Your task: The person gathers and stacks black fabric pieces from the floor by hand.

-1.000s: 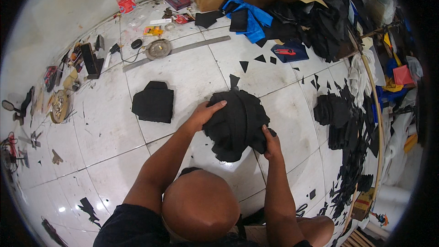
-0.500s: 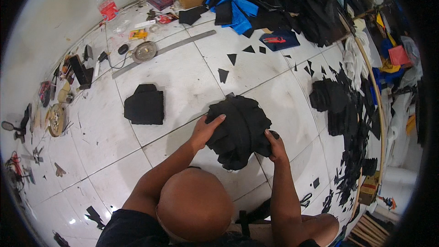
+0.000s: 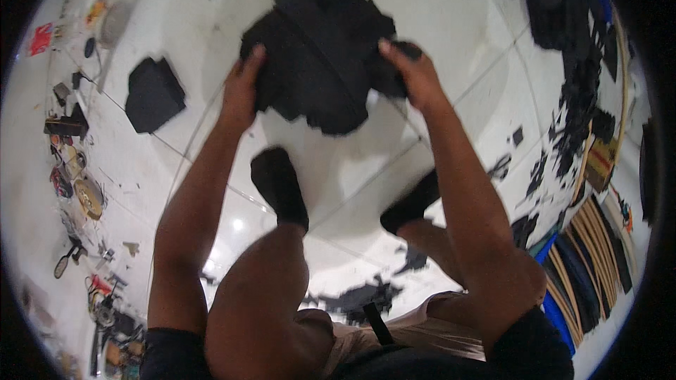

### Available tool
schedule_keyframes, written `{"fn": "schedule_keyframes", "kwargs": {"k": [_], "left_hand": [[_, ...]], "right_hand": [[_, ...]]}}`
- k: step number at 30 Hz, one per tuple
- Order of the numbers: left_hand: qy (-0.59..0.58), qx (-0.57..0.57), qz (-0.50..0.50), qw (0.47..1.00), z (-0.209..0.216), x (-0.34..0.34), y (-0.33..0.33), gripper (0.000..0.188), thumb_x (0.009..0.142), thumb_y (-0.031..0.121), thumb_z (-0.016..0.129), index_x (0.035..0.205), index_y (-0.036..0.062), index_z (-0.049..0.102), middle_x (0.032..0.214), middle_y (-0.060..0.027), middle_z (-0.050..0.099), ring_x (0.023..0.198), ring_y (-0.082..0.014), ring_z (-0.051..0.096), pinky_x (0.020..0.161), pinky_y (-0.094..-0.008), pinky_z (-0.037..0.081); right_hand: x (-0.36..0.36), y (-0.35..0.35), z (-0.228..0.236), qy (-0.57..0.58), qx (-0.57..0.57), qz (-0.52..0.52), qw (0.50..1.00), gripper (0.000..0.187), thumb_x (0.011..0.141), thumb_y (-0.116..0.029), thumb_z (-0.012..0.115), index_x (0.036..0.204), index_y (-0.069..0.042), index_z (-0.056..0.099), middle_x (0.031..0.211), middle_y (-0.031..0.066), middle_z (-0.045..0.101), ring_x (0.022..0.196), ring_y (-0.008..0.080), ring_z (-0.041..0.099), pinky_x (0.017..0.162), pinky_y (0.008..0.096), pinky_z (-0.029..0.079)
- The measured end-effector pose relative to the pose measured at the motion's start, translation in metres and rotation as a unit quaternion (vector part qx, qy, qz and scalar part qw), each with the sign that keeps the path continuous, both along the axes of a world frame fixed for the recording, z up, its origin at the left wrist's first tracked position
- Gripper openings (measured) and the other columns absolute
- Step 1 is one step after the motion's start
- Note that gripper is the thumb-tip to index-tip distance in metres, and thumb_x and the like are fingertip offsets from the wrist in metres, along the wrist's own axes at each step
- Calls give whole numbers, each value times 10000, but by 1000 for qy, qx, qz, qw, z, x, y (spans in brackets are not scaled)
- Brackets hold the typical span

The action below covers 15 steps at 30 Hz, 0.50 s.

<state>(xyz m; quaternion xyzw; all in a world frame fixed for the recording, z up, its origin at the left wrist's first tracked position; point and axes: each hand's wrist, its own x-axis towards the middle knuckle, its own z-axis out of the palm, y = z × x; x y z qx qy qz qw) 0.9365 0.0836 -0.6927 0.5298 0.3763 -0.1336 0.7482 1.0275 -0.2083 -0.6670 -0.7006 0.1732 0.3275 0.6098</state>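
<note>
A thick bundle of black cut fabric pieces (image 3: 317, 56), rough and uneven at its edges, is between my hands above the tiled floor. My left hand (image 3: 243, 91) grips its left side, with the thumb on top and the other fingers hidden beneath. On the right side, my right hand (image 3: 414, 74) clasps the cloth, its thumb over the edge and a small flap of fabric by its fingers. Some motion blur softens the picture. A neat stack of black fabric (image 3: 155, 95) lies on the floor to the left, apart from both hands.
Black scraps (image 3: 570, 109) litter the right side, with scissors (image 3: 501, 167) near them. Farther right are a cardboard box (image 3: 602, 158) and several long rolls (image 3: 591, 246). Small tools and a tape roll (image 3: 88, 197) line the left wall. My feet in black socks (image 3: 278, 179) stand below the bundle.
The view has tilted down and turned, so my legs now show and the floor things sit elsewhere in the picture. Both hands keep hold of the fabric bundle.
</note>
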Motion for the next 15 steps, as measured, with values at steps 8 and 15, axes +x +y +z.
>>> {"fn": "schedule_keyframes", "kwargs": {"k": [8,15], "left_hand": [[-33,-41,3,999,21,7,-17,643,916,448,550,1324,-34,433,1281,-141,538,1163,-244,528,1022,-347,405],[-22,-44,-30,998,14,8,-4,643,916,466,538,1347,5,417,1301,-130,522,1171,-252,518,1001,-369,420]], "right_hand": [[4,2,23,28,32,-8,999,789,746,-443,774,1231,108,484,1158,210,590,1044,271,598,920,348,489],[-13,5,33,23,135,-57,989,638,781,-380,766,1117,119,555,1052,180,624,949,259,619,830,346,518]]}}
